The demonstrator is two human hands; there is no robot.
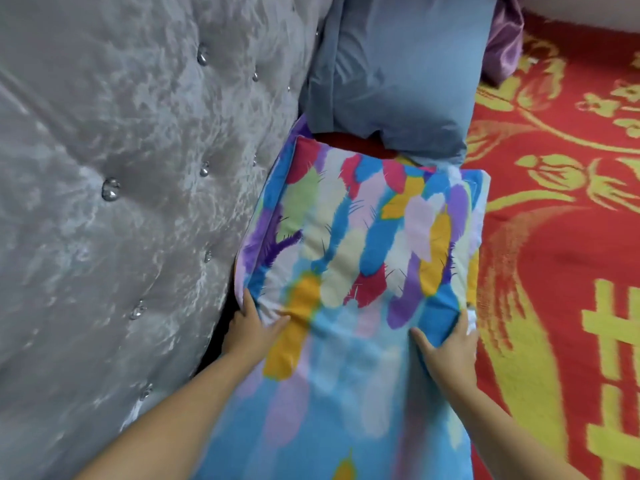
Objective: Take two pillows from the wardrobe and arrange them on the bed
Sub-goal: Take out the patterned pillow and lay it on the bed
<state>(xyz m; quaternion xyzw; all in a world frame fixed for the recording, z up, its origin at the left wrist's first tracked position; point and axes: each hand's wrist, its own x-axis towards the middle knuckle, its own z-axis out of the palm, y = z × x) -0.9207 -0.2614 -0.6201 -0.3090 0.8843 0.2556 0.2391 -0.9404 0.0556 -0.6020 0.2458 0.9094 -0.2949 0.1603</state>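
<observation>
Feather-printed cotton in blue, pink, yellow and purple covers the pillow [363, 230] that you hold by its near end, one hand on each corner. Your left hand [252, 327] is closed on the near-left corner, thumb on top and fingers tucked out of sight beneath, with the tufted grey headboard [121, 202] just beside it on its outer side. Your right hand [446, 344] clasps the near-right corner in the same way, thumb spread across the cloth, and the red and yellow bedspread [554, 254] lies just past its outer edge. Ahead of both hands the pillow rests along the foot of the headboard; at its far end it meets a grey-blue pillow [398, 71], which slightly overlaps it. Below your wrists the same print runs on, blurred, and whether that is a loose flap of the case or other bedding cannot be told. The step in hand appears to be the seating of the second pillow, so the task looks close to done. The next move calls for both corners to be pressed down and squared against the headboard, the two pillows brought into line, and then both grips released together.
</observation>
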